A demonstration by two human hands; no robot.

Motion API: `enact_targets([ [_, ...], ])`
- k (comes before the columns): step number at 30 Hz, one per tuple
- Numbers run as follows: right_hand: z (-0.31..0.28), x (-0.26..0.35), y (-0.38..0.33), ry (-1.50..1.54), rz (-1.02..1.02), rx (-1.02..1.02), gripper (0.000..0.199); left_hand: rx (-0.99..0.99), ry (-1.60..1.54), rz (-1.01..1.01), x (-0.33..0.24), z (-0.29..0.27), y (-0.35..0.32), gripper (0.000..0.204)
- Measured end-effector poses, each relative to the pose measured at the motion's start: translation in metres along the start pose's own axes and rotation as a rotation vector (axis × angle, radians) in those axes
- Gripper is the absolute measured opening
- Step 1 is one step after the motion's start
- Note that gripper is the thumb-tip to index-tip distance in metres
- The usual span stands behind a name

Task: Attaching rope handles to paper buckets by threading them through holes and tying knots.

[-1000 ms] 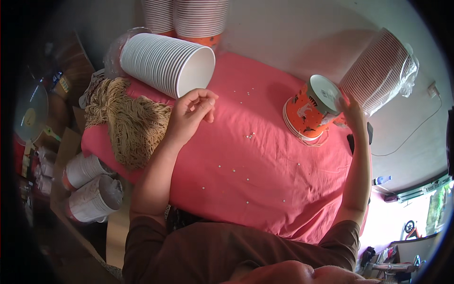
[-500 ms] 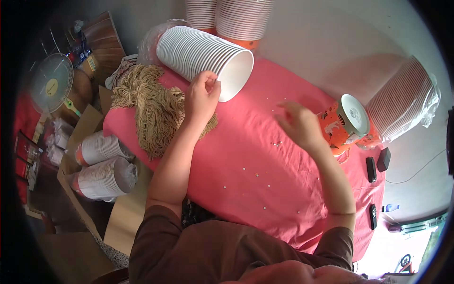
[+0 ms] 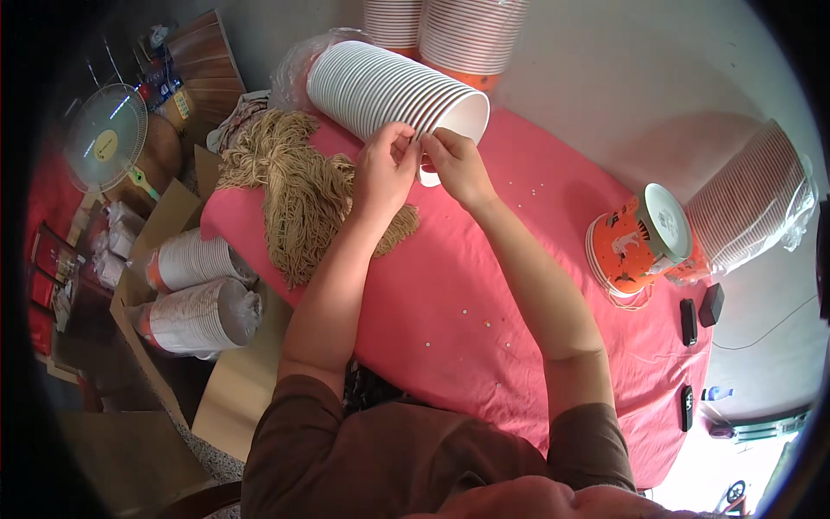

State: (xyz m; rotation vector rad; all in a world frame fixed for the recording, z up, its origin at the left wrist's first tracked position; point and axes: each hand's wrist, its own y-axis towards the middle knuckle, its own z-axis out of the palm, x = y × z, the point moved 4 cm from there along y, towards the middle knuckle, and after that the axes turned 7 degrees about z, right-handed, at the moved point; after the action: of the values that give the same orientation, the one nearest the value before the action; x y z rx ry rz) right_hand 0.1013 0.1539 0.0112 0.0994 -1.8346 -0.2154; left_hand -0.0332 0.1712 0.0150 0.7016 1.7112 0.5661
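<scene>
A long stack of white paper buckets (image 3: 380, 82) lies on its side at the back of the table, its open end turned to the right. Both hands meet at the lower rim of the front bucket. The fingers of my left hand (image 3: 385, 173) are pinched together at the rim, and my right hand (image 3: 462, 169) pinches right beside it. What lies between the fingertips is too small to make out. Just left of my left forearm sits a heap of tan cords (image 3: 303, 195).
An orange printed bucket (image 3: 624, 251) with a whitish lid stands at the right, near a plastic-wrapped bucket stack (image 3: 748, 203). More stacks (image 3: 471, 39) stand at the back. Small dark objects (image 3: 688, 322) lie along the right edge. A cardboard box (image 3: 160, 346) holds wrapped stacks at left.
My right hand has moved left, from beside the orange bucket to the rim of the white stack, meeting my left hand. The view has shifted slightly.
</scene>
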Motion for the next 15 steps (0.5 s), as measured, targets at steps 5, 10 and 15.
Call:
enact_targets([
  [5, 0.000, -0.002, -0.001, -0.057, -0.083, -0.188, 0.026, -0.057, 0.179, 0.112, -0.010, 0.001, -0.002, 0.015],
  [10, -0.006, 0.007, -0.017, -0.107, -0.089, -0.242, 0.025, -0.008, 0.178, 0.074, -0.011, 0.004, -0.004, 0.017],
  [15, -0.031, 0.009, -0.046, -0.196, -0.096, -0.301, 0.023, 0.029, 0.191, 0.008, -0.009, 0.003, -0.003, 0.018],
])
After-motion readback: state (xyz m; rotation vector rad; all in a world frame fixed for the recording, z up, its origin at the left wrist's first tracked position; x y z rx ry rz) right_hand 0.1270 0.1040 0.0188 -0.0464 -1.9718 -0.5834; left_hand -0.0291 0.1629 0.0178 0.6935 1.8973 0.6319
